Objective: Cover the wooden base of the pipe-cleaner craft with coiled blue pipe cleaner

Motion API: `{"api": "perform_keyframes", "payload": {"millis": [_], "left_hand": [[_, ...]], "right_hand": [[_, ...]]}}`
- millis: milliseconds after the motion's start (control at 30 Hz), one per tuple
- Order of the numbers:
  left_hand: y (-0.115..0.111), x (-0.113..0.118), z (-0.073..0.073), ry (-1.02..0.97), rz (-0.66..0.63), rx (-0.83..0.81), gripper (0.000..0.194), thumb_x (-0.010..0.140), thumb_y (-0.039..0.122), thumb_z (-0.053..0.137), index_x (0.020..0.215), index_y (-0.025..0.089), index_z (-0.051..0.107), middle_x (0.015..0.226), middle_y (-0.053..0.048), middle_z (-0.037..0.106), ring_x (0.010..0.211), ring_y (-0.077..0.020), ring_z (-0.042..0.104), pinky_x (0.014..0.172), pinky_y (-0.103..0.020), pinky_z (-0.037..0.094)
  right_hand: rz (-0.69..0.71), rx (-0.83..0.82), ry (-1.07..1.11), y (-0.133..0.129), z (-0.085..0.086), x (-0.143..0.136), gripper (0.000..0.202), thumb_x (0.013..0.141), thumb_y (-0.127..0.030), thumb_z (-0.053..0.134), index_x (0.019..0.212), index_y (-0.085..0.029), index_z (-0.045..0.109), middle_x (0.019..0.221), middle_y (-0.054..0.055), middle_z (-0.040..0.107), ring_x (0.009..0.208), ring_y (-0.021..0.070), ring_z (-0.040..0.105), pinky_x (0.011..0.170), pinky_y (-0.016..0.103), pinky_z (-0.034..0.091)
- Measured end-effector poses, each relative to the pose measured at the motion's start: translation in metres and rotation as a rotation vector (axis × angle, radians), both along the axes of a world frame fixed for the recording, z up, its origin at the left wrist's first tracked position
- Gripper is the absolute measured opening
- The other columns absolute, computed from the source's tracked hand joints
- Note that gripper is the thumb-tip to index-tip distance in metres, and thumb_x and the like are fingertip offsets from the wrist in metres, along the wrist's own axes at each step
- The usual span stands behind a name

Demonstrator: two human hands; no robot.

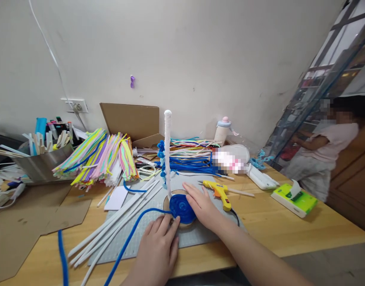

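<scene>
A flat coil of blue pipe cleaner (pixel 182 207) lies on a round cardboard base (pixel 167 204). An upright post (pixel 167 151) wrapped in white rises at the base's back left, with fuzzy blue loops (pixel 161 157) beside it. My left hand (pixel 160 244) rests at the coil's front left edge, its fingers reaching forward and the index fingertip touching the coil. A loose length of blue pipe cleaner (pixel 130 234) runs from the coil's left side, past this hand, to the lower left. My right hand (pixel 204 206) lies along the coil's right edge, fingers stretched out and holding nothing.
A yellow glue gun (pixel 219 191) lies right of my right hand. White pipe cleaners (pixel 119 222) cross the grey mat (pixel 197 237). Bundled colored pipe cleaners (pixel 93 159), a bottle (pixel 222 131) and a green tissue pack (pixel 294 199) stand around. A person (pixel 325 147) is at the right.
</scene>
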State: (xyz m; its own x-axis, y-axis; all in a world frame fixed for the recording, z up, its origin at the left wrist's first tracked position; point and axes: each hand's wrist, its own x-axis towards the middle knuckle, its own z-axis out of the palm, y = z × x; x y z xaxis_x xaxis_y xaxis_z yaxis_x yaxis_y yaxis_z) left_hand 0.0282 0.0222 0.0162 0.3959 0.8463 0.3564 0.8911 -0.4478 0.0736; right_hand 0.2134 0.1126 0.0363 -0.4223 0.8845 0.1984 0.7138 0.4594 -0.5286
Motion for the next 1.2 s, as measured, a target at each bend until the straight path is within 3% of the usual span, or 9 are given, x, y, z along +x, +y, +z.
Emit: {"api": "perform_keyframes", "payload": {"millis": [100,233,433,633,967,1100,1200], "left_hand": [[0.001,0.000,-0.002,-0.009,0.000,0.009,0.049,0.084,0.017,0.048,0.132,0.027,0.046,0.126,-0.006,0.055,0.112,-0.0250,0.052,0.091,-0.042,0.048],[0.001,0.000,-0.005,-0.016,0.024,0.037,0.049,0.084,0.018,0.049,0.132,0.028,0.047,0.127,-0.007,0.054,0.115,-0.0261,0.051,0.091,-0.042,0.049],[0.003,-0.003,-0.009,0.000,-0.024,0.072,0.050,0.084,0.019,0.048,0.134,0.024,0.045,0.140,-0.009,0.044,0.126,-0.0275,0.044,0.097,-0.043,0.046],[0.004,-0.002,-0.007,-0.033,-0.030,0.028,0.049,0.086,0.021,0.047,0.135,0.024,0.044,0.135,-0.009,0.050,0.122,-0.0265,0.049,0.097,-0.044,0.047],[0.003,-0.001,-0.008,-0.039,-0.021,-0.005,0.048,0.086,0.020,0.045,0.134,0.024,0.045,0.136,-0.008,0.050,0.124,-0.0265,0.046,0.099,-0.046,0.045],[0.002,-0.001,-0.006,-0.057,-0.025,-0.014,0.047,0.085,0.019,0.046,0.132,0.024,0.047,0.135,-0.008,0.050,0.124,-0.0261,0.047,0.099,-0.045,0.046],[0.002,-0.002,-0.007,-0.069,-0.026,-0.013,0.049,0.084,0.017,0.047,0.133,0.025,0.047,0.136,-0.008,0.049,0.124,-0.0262,0.046,0.099,-0.045,0.045]], "right_hand": [[0.090,0.062,-0.016,-0.007,-0.001,0.001,0.048,0.096,-0.029,0.024,0.145,-0.025,0.024,0.144,0.005,0.041,0.132,0.0169,0.035,0.113,0.052,0.004],[0.215,0.102,-0.113,-0.016,0.001,-0.003,0.051,0.095,-0.028,0.029,0.145,-0.026,0.021,0.148,0.003,0.034,0.136,0.0174,0.028,0.114,0.053,0.003],[0.236,0.117,-0.150,-0.016,0.001,-0.010,0.054,0.093,-0.026,0.032,0.146,-0.022,0.020,0.148,0.004,0.034,0.136,0.0156,0.028,0.115,0.051,0.000],[0.222,0.104,-0.095,-0.011,-0.008,-0.013,0.057,0.091,-0.021,0.031,0.146,-0.014,0.019,0.146,0.008,0.036,0.133,0.0150,0.033,0.116,0.043,0.014],[0.212,0.067,-0.032,-0.011,-0.009,-0.014,0.062,0.087,-0.019,0.038,0.146,-0.015,0.022,0.145,0.008,0.039,0.132,0.0187,0.035,0.115,0.045,0.015],[0.218,-0.119,0.181,-0.003,-0.001,-0.010,0.054,0.093,-0.038,0.036,0.144,-0.021,0.029,0.143,0.007,0.042,0.134,0.0214,0.034,0.114,0.047,0.016],[0.087,-0.257,0.520,0.007,0.001,-0.001,0.055,0.095,-0.050,0.024,0.145,-0.025,0.027,0.143,0.005,0.042,0.135,0.0194,0.032,0.112,0.045,0.023]]}}
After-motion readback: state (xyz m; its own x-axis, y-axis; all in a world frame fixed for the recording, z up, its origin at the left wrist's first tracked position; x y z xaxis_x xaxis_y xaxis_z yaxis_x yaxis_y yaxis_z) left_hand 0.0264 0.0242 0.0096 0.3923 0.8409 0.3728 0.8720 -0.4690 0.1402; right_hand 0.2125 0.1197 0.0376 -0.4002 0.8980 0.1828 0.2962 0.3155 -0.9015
